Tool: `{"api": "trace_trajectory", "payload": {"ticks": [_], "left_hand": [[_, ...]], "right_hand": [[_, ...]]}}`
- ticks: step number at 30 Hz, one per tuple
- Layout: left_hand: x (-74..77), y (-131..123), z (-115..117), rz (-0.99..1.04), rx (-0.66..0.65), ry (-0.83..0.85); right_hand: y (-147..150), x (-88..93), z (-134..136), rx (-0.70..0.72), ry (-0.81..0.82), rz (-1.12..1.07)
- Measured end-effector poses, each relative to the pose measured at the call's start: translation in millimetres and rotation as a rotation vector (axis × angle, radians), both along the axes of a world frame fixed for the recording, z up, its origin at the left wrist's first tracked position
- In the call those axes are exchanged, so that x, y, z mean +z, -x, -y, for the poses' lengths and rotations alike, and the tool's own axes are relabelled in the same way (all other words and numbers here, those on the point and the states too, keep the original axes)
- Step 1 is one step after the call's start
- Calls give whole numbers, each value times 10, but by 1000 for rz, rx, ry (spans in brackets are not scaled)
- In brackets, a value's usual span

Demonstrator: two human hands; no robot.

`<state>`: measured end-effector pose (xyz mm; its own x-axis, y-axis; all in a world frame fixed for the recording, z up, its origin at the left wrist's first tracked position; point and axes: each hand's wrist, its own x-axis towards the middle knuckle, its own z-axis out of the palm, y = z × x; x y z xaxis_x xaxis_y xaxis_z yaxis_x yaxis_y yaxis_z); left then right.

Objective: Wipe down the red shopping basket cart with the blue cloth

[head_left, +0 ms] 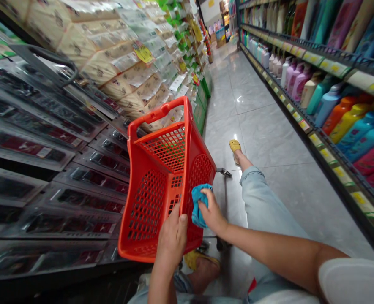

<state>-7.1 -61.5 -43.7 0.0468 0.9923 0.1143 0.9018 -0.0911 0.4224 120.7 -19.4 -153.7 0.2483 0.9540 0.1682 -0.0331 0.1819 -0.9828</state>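
No readable text, brand or number anywhere. Yellow price tags (pixel 312 58) along a shelf edge (pixel 315 134) right of the red basket (pixel 157 115), labels on bottles (pixel 301 82) above, and one yellow tag (pixel 143 52) on packets (pixel 110 71) left, all too blurred or small.

Blue cloth (pixel 199 205) partly hidden by right hand (pixel 212 212); hanging packets (pixel 110 63) blurred (print unreadable).

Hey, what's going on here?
In a shop aisle, a person's left hand grips a red plastic basket while their right hand presses a blue cloth against its side. The person's legs stretch out along the tiled floor. Shelves of colourful bottles line one side, and racks of packaged goods line the other.
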Motion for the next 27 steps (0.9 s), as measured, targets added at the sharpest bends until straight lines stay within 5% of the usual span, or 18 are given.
{"api": "trace_trajectory", "payload": {"ticks": [2, 4, 9, 15, 21, 27], "left_hand": [[3, -27, -1, 9, 3, 11], [54, -81, -6, 22, 27, 10], [253, -228, -10, 102, 23, 66], [277, -244, -18, 136, 39, 88], [280, -253, -28, 113, 32, 63], [291, -258, -8, 118, 29, 83]], "right_hand": [[12, 51, -214, -98, 80, -18], [30, 110, -124, -75, 43, -6], [27, 13, 544, 298, -223, 84], [45, -240, 443, 147, 89, 68], [62, -290, 849, 430, -5, 60], [132, -562, 676, 225, 269, 23]]}}
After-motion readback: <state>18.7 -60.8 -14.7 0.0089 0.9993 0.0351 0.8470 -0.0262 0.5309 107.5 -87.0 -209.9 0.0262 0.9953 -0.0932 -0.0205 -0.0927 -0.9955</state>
